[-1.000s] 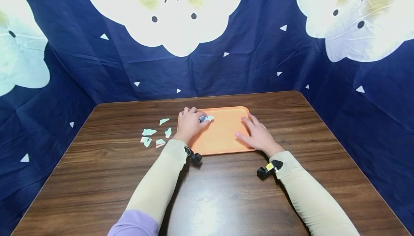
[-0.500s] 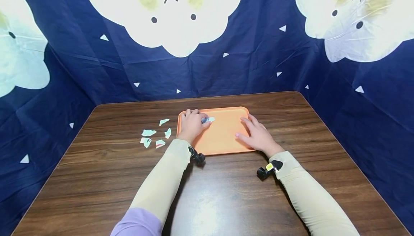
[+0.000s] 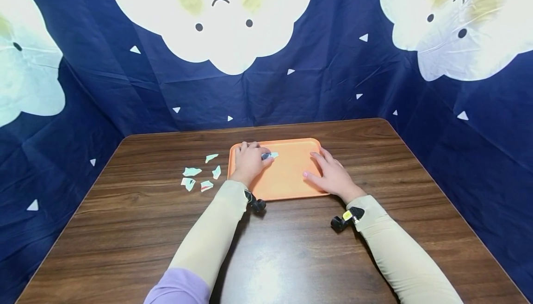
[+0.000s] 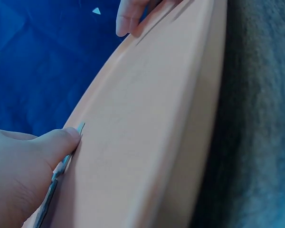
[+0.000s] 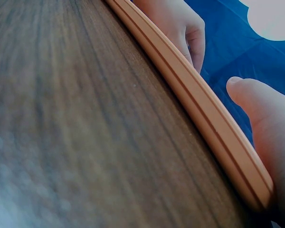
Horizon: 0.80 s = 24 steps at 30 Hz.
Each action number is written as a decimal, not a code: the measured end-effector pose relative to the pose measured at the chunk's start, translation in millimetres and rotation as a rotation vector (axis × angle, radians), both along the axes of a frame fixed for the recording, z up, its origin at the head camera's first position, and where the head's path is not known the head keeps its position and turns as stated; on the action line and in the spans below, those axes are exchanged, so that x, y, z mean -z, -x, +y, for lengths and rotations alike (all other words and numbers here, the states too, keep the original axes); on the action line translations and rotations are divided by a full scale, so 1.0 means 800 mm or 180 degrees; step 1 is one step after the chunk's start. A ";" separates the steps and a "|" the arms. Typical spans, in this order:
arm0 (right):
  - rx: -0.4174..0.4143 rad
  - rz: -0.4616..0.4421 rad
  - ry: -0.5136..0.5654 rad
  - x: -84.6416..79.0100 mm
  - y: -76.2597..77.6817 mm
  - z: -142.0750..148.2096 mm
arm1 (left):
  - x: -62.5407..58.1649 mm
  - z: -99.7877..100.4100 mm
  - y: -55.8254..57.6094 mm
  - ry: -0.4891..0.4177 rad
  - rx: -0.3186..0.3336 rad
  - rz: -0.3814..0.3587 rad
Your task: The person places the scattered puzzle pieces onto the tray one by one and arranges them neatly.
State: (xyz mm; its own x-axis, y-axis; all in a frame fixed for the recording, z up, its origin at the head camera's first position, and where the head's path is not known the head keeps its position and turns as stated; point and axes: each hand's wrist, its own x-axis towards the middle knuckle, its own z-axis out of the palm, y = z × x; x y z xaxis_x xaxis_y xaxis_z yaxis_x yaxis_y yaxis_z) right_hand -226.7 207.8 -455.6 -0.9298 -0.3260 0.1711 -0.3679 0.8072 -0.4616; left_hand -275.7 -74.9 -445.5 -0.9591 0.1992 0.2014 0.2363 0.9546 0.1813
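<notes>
Low over the left part of an orange tray (image 3: 287, 174), my left hand (image 3: 248, 161) has its thumb and index finger about flat, jagged, pale blue-and-dark pieces (image 3: 272, 155). In the left wrist view the thumb (image 4: 57, 142) lies against the thin edge of these pieces (image 4: 61, 167), close to the tray surface; the other fingers are mostly hidden. My right hand (image 3: 333, 176) rests at the tray's right edge, fingers loosely spread and holding nothing. Its thumb (image 5: 261, 107) shows above the tray rim (image 5: 194, 95) in the right wrist view.
Several more jagged pale pieces (image 3: 192, 171) lie scattered on the brown wooden table (image 3: 137, 230), left of the tray. A dark blue cloth (image 3: 333, 96) with white clouds hangs behind and beside the table.
My left hand has shifted slightly right and nearer, and the jagged pieces have moved with it across the tray. The right hand keeps its place.
</notes>
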 end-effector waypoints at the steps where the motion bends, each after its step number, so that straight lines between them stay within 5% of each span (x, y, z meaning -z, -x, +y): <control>1: -0.0004 0.0009 -0.0001 0.000 0.000 -0.001 | 0.000 -0.001 -0.001 -0.0013 0.0004 0.0006; 16: -0.0011 -0.0053 -0.0035 0.000 -0.003 0.000 | -0.022 -0.061 -0.038 -0.0564 -0.0042 0.0097; 24: -0.0023 -0.0056 -0.0014 -0.001 -0.004 0.000 | -0.029 -0.105 -0.058 -0.0877 -0.0139 0.0343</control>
State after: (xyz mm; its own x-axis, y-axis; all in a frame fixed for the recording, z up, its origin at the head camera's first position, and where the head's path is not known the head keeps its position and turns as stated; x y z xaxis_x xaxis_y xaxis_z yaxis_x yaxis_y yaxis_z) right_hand -223.9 208.2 -454.8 -0.9303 -0.3333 0.1532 -0.3655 0.8066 -0.4646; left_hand -229.2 -158.7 -422.3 -0.9357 0.0819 0.3433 0.2280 0.8826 0.4111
